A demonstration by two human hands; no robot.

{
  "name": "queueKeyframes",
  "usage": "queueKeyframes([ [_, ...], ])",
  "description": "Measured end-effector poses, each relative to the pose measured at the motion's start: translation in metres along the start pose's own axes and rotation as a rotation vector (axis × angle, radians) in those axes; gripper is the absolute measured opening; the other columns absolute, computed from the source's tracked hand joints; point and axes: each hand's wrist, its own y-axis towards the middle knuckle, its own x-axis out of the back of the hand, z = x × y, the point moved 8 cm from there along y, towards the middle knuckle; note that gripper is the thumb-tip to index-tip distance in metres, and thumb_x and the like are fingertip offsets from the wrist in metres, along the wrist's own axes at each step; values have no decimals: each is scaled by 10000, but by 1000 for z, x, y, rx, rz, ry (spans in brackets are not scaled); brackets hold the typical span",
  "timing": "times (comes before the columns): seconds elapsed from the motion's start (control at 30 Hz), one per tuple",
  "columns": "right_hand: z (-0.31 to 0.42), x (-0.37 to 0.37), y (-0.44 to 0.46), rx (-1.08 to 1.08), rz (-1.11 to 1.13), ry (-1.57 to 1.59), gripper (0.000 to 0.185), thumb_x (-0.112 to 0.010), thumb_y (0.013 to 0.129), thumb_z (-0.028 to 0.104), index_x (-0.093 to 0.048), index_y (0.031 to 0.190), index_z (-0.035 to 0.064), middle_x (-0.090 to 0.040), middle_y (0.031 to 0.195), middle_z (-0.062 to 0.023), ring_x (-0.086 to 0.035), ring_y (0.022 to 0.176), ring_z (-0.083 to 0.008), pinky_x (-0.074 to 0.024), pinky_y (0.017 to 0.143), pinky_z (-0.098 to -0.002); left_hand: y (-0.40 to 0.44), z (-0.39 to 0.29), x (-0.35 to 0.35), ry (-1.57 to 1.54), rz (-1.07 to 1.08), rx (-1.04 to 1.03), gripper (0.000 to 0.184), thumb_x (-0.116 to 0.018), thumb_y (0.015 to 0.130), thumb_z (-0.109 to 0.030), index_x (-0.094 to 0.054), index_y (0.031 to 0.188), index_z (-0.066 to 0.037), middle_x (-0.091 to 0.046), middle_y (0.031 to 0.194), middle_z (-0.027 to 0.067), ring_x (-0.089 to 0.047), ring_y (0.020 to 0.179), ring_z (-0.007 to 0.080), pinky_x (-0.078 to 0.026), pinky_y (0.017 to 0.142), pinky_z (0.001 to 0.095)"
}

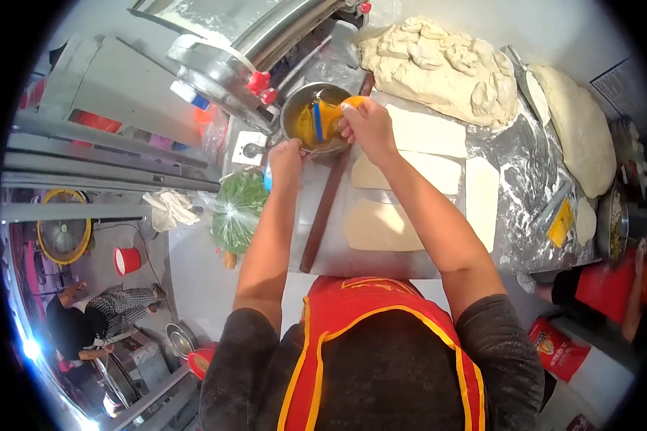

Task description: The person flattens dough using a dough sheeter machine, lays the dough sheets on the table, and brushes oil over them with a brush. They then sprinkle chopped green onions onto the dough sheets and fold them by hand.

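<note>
My right hand (369, 129) grips the orange handle of a brush (328, 120) with a blue band. The brush's far end is down in a metal pot (287, 115) that holds yellow, oil-like liquid. My left hand (286, 159) is closed at the pot's near left rim, its fingertips partly hidden. Flat rectangular dough sheets (384, 226) lie on the work table just right of the pot. A long dark wooden rod (325, 205) runs beside the pot, between my forearms.
A big dough mass (438, 72) sits at the back, another dough piece (579, 129) at right. A yellow-handled scraper (561, 223) lies on floured metal. Left are a bag of greens (237, 212), a white scale (249, 149) and a roller machine (216, 75). Another person (86, 316) is far left.
</note>
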Motion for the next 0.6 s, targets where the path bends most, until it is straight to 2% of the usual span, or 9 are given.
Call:
queueKeyframes([
  [0.03,-3,6,-5,-32,-15,10,239,-561,853,149,-544,1031,-10,-594,688,-74,-552,541,-105,-445,462,-233,7,1,-3,-6,-8,7,144,-535,788,-67,-509,666,7,-496,665,73,-499,571,157,-549,575,315],
  [0.13,-35,67,-30,24,-145,-78,234,-559,827,136,-559,1035,29,-609,737,-78,-584,601,-124,-486,538,-253,18,2,-17,-41,-46,54,124,-505,787,-40,-521,701,47,-483,688,104,-525,613,183,-572,593,323],
  [0.2,-85,141,-32,85,-324,-354,237,-558,813,121,-567,1042,62,-625,787,-107,-617,703,-200,-501,627,-314,38,10,-18,-49,-62,39,121,-504,794,-37,-523,710,49,-483,691,102,-527,600,188,-571,579,317],
  [0.27,-100,217,-31,146,-518,-737,258,-564,794,112,-567,1043,48,-640,841,-143,-622,805,-287,-489,706,-369,44,3,-24,-54,-87,8,144,-514,796,-43,-497,686,49,-481,692,99,-549,594,204,-571,573,318],
  [0.33,-127,273,-16,17,-589,-835,263,-575,786,137,-577,1033,47,-635,903,-176,-612,847,-334,-483,720,-389,55,4,-27,-47,-108,22,152,-521,797,-53,-485,679,37,-486,697,95,-567,616,206,-572,587,320],
  [0.43,-150,304,13,-60,-559,-914,236,-591,760,147,-619,965,33,-644,880,-178,-624,817,-334,-482,703,-385,73,6,-30,-41,-144,41,146,-520,798,-53,-475,681,22,-491,703,93,-569,615,202,-571,599,318],
  [0.53,-162,314,34,-206,-523,-834,212,-621,726,166,-652,872,16,-651,834,-187,-629,770,-349,-483,681,-386,78,3,-40,21,-104,8,138,-517,800,-52,-471,687,12,-493,688,85,-569,615,196,-570,609,313],
  [0.57,-178,323,45,-220,-506,-800,214,-644,693,174,-663,822,4,-657,776,-175,-635,708,-322,-482,644,-367,78,3,-44,4,-100,2,133,-513,802,-54,-477,689,6,-491,662,70,-563,598,188,-570,613,312],
  [0.6,-191,332,49,-274,-497,-722,221,-639,701,159,-656,855,1,-649,775,-143,-618,698,-262,-474,639,-345,79,4,-46,-5,-94,11,134,-511,803,-55,-477,689,6,-489,659,70,-559,594,187,-570,613,313],
])
